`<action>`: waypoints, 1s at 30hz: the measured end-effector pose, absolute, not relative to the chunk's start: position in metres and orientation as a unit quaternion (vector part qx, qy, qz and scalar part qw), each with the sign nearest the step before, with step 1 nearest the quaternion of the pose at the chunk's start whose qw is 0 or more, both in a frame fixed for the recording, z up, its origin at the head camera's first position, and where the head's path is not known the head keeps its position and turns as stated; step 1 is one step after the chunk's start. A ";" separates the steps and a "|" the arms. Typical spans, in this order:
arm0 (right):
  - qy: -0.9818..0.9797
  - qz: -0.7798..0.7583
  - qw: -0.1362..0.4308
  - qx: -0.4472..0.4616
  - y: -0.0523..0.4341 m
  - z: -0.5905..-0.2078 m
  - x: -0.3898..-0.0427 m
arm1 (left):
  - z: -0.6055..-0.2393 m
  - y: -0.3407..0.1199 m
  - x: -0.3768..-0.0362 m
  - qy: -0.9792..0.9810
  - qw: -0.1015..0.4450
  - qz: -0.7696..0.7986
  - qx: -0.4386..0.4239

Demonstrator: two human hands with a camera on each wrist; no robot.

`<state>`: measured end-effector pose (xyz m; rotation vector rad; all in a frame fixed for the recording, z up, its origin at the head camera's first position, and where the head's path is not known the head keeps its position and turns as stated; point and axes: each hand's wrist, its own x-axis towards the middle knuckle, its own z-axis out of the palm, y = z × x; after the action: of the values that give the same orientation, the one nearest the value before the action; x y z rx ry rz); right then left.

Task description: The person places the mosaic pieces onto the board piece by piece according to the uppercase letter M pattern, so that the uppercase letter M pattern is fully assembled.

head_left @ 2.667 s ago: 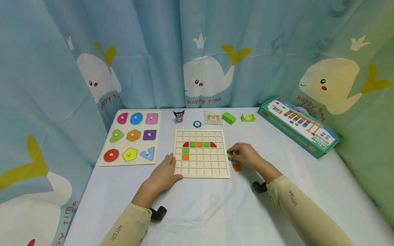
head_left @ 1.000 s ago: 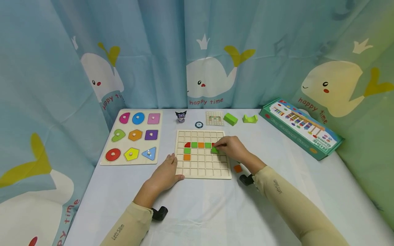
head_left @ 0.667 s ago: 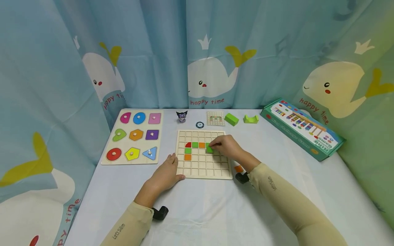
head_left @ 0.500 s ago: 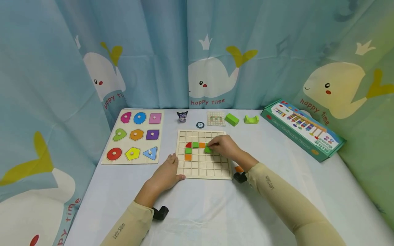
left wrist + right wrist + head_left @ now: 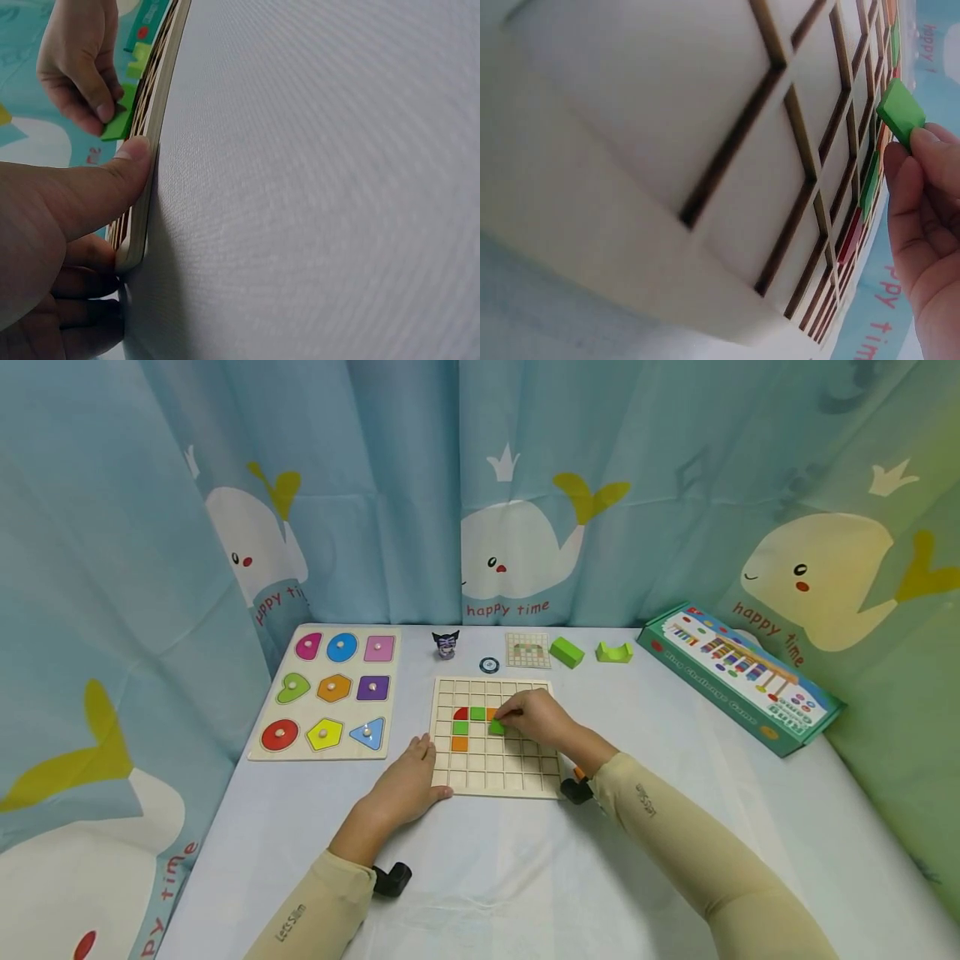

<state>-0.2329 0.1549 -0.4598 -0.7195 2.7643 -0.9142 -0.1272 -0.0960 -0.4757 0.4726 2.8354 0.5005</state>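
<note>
My right hand (image 5: 536, 718) pinches a green square tile (image 5: 496, 727) between thumb and fingertips, close over the middle of a wooden grid board (image 5: 480, 781). In the right wrist view the tile (image 5: 901, 111) is tilted above the grid. My left hand (image 5: 408, 783) rests at the board's near left corner, thumb along the near edge and fingers along the left side. On the board lie a red quarter-round tile (image 5: 461, 714), green tiles (image 5: 477, 713) and orange tiles (image 5: 459, 744). The right hand hides the row's right end.
An orange tile (image 5: 578, 772) lies right of the board, mostly hidden by the wrist camera. Behind the board are a pattern card (image 5: 528, 651), a round chip (image 5: 489, 665), a figurine (image 5: 446, 645) and green blocks (image 5: 567, 652). A shape puzzle (image 5: 262, 746) lies left, a game box (image 5: 742, 677) right.
My right hand has carried the green tile from beside the board's right edge leftward over the grid to its middle. The left hand has stayed at the corner.
</note>
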 end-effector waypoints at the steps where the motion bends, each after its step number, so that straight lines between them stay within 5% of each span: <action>1: 0.920 -0.303 0.073 -0.240 0.154 -0.460 -0.233 | -0.476 -0.096 -0.127 0.966 0.112 0.171 0.161; 30: 0.929 -0.265 0.077 -0.246 0.145 -0.464 -0.226 | -0.479 -0.097 -0.128 0.966 0.112 0.175 0.155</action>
<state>-0.2259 0.1451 -0.4637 -0.7366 2.7843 -0.7948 -0.1280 -0.0970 -0.4788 0.4559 2.8349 0.5123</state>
